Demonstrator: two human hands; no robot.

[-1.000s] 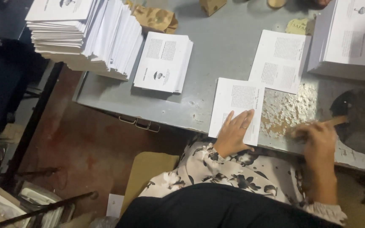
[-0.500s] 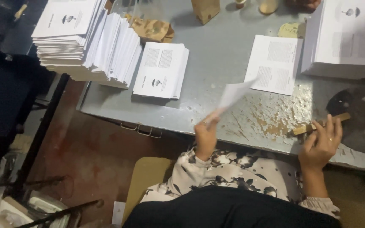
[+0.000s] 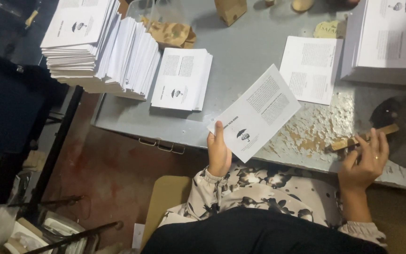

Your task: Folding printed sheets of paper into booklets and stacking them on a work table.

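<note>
My left hand (image 3: 219, 151) grips a folded white printed sheet (image 3: 255, 112) by its lower left corner and holds it up, tilted, above the near edge of the grey metal table (image 3: 240, 61). My right hand (image 3: 363, 161) is closed around a flat wooden stick (image 3: 362, 138) that lies over the table's worn, paint-chipped patch (image 3: 313, 130). A flat printed sheet (image 3: 310, 69) lies on the table beyond the held one.
A small pile of folded sheets (image 3: 182, 78) lies left of centre. A tall fanned stack of sheets (image 3: 97, 44) stands at the far left, another thick stack (image 3: 388, 40) at the far right. A brown paper bag (image 3: 230, 10) sits at the back. Below is a reddish floor (image 3: 113, 174).
My left hand lifted the sheet off the table, swung it leftwards and now holds it up flat-on. My right hand has stayed near the chipped patch with the stick.
</note>
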